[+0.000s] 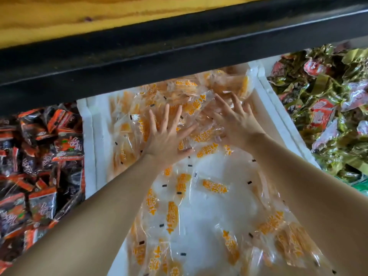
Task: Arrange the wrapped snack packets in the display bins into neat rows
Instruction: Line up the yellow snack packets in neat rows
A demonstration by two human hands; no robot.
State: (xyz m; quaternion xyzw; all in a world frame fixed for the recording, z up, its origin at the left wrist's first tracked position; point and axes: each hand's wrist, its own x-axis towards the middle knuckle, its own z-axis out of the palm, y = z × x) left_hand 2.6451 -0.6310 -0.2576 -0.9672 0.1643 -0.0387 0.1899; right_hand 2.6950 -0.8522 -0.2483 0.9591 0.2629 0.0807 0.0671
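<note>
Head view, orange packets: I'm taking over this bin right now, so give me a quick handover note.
Left hand: open, fingers spread flat on the orange packets.
Right hand: same, beside it.
Packets heaped at the far end of the white bin, others scattered nearer.
Done: no neat rows visible.
Left: row up this bin; red-black packets and green-gold packets alongside lie jumbled too.

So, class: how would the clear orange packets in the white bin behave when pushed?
Probably slippery: the packets are glossy and overlap, so they may slide over each other. Likely light with floppy edges; the film looks thin and crinkled. Flat, so unlikely to roll.
</note>
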